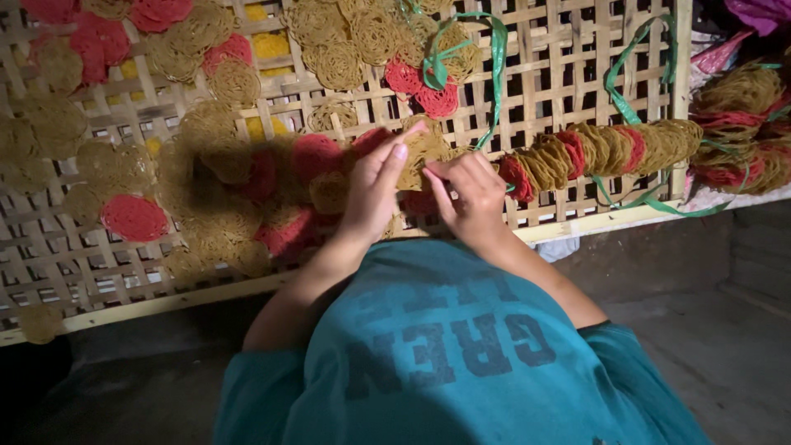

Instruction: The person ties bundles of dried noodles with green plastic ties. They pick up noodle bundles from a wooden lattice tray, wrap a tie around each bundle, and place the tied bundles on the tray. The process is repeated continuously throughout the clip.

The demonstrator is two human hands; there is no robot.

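A round tan noodle cracker (422, 150), lacy like a flattened nest, is held upright between two bare hands over a woven bamboo tray (568, 74). The left hand (375, 189) is grasping the cracker's near side, thumb and fingertips pressed to it; the right hand (470, 194) is grasping its other edge with pinched fingers. Just to the right of the right grip, a row of tan and red crackers (606, 150) stands packed on edge, with a green plastic strip (494, 74) looped about it and trailing up across the tray. Beyond the grip lie loose red crackers (420, 89) and more tan ones. To the left of the left grip, flat crackers in red, tan and yellow are scattered over the tray, many in shadow. Far right of the grip, beyond the tray's edge, sit tied bundles of crackers (741, 132). Below the hands, the person's teal shirt (445, 354) fills the foreground.
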